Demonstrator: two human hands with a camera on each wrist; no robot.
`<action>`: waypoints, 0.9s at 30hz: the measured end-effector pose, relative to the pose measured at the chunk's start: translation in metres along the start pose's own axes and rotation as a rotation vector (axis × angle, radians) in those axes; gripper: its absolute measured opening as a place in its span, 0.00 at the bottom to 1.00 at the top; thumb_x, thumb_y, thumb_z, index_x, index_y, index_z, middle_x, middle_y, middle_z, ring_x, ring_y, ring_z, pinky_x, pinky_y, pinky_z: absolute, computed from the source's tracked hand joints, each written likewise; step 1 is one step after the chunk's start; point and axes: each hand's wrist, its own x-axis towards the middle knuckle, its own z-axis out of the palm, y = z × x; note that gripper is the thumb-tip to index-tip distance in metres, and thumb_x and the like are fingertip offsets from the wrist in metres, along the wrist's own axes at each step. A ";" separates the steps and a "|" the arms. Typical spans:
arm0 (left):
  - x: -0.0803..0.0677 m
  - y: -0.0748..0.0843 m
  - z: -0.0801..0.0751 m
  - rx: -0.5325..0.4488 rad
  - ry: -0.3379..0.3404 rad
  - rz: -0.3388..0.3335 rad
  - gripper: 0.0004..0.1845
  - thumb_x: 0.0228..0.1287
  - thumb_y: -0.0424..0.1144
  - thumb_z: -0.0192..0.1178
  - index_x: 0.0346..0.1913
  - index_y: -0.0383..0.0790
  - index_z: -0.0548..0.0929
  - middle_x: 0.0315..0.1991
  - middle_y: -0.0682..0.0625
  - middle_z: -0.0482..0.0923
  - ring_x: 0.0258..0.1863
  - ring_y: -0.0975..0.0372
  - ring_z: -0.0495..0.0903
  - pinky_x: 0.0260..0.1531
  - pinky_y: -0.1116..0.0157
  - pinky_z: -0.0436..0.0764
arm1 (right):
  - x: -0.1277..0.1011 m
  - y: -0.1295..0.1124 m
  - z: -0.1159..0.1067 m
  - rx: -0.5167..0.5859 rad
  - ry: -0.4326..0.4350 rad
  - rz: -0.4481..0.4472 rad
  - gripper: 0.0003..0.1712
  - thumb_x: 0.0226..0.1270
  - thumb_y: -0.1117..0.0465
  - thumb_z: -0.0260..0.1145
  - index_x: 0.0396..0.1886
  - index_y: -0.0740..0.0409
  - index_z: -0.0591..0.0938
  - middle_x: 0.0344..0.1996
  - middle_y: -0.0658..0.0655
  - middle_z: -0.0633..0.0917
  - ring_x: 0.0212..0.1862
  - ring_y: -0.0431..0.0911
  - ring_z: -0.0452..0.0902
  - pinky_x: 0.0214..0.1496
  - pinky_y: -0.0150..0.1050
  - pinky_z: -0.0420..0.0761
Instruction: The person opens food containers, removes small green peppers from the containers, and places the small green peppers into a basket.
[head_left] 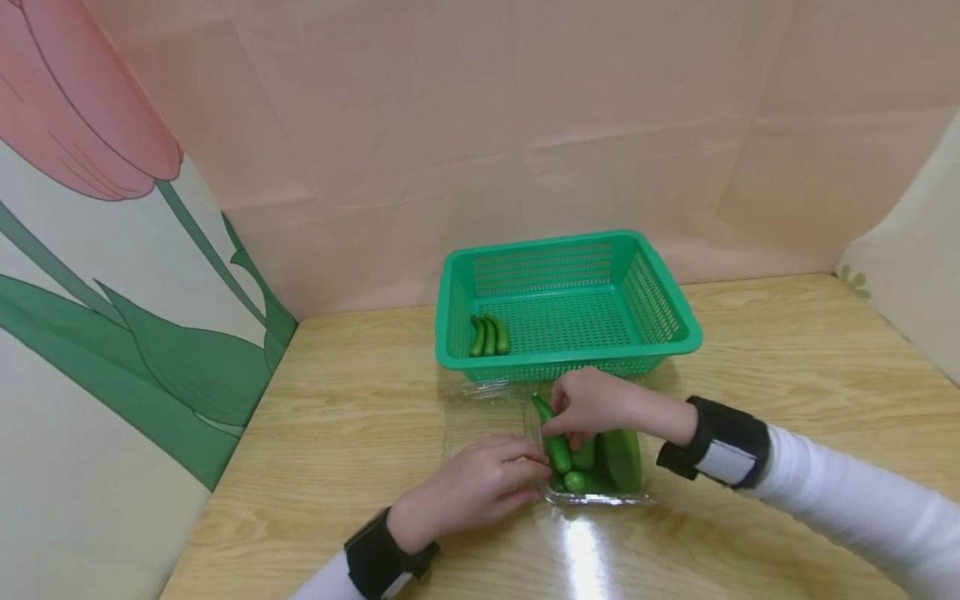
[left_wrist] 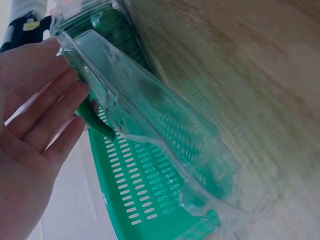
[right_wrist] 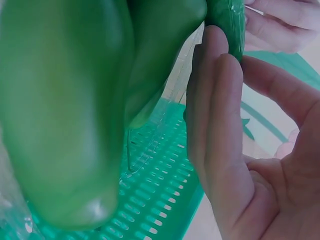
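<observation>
While the wooden table (head_left: 352, 400) carries everything, we start with the green basket (head_left: 660, 292) at its far side, where three small cucumbers (head_left: 488, 335) lie together in the near left corner. Just in front of the basket sits a clear plastic tray (head_left: 600, 497) with more green cucumbers inside, its open lid (head_left: 480, 421) lying flat to the left. Our right hand (head_left: 596, 404) reaches over the tray and pinches one cucumber (head_left: 553, 437) between thumb and fingertips, its tip tilted up toward the basket. Our left hand (head_left: 480, 483) rests against the tray's left edge, its fingers nearly straight and close together, steadying the plastic. We judge the grip to be light and taken near the cucumber's middle, so the smooth skin could slip and let it drop back among the others. If the left hand eases off, the flimsy tray could lift or slide along with the cucumber and spill what remains.
</observation>
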 end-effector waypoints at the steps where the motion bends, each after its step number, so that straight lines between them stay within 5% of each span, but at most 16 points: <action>1: 0.000 0.000 0.000 -0.009 0.004 -0.002 0.14 0.59 0.40 0.65 0.48 0.44 0.83 0.50 0.55 0.80 0.54 0.67 0.76 0.65 0.75 0.67 | 0.000 0.000 0.000 0.008 -0.003 0.001 0.13 0.55 0.55 0.71 0.29 0.59 0.79 0.17 0.52 0.84 0.21 0.42 0.83 0.24 0.33 0.83; 9: 0.000 -0.001 0.002 -0.024 0.030 0.003 0.13 0.58 0.40 0.66 0.47 0.45 0.83 0.50 0.55 0.80 0.54 0.66 0.76 0.66 0.75 0.65 | 0.001 0.000 0.002 -0.077 0.035 -0.073 0.11 0.56 0.57 0.65 0.34 0.59 0.79 0.16 0.49 0.83 0.20 0.40 0.80 0.22 0.31 0.78; 27: 0.000 0.001 0.001 0.003 0.027 0.002 0.13 0.58 0.40 0.66 0.46 0.45 0.84 0.49 0.55 0.81 0.53 0.66 0.76 0.66 0.73 0.66 | 0.003 -0.003 -0.007 -0.010 0.018 -0.071 0.18 0.60 0.60 0.67 0.45 0.67 0.79 0.22 0.50 0.85 0.23 0.42 0.82 0.26 0.31 0.82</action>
